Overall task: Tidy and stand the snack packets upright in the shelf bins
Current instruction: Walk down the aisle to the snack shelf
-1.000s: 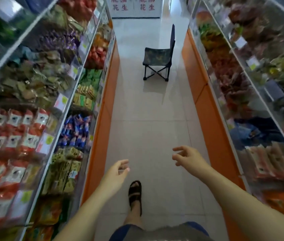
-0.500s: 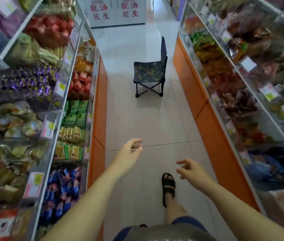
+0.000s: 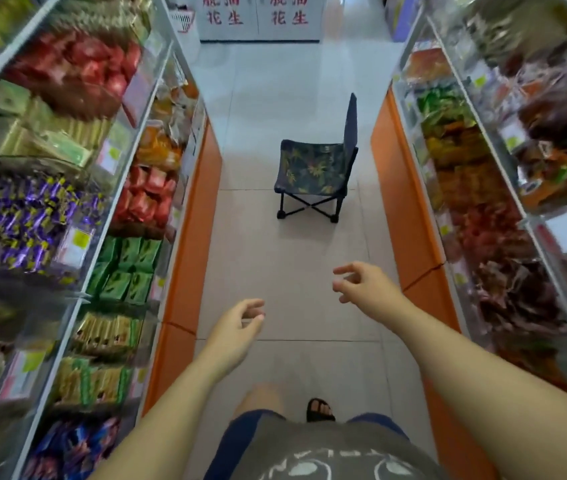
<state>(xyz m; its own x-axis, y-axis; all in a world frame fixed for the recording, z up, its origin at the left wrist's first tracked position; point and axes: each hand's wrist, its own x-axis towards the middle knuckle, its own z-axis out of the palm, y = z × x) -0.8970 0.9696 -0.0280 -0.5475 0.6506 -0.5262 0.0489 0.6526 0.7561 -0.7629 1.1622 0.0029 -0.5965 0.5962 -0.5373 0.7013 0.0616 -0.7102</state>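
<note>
Trouble can start with my feet, I think. My left hand (image 3: 237,327) and my right hand (image 3: 365,284) hang out in front of me over the floor (image 3: 292,265), fingers loose and a little apart, holding nothing. The snacks are not near them. The green packets (image 3: 126,268) sit at ten o'clock in the left shelf (image 3: 77,306), the red packets (image 3: 147,199) are just past them, and the purple packets (image 3: 15,220) are at nine o'clock. More brown and orange bags fill the right shelf (image 3: 524,216) at three o'clock. A small folding chair (image 3: 313,168) stands in the aisle at twelve o'clock. If I stare at the shelves while I walk, I can bump it or trip on it, and my sandal (image 3: 320,410) leaves my toes bare. The aisle is thin, so a wide swing of my arm can hit a bin front and spill bags on the floor. The shelves look smeary from here, so I cannot tell which bags lie flat. If I grab too fast, I may fix a bin that is fine, or squash soft bags. One bag pulled out hard can tip the row beside it.
</note>
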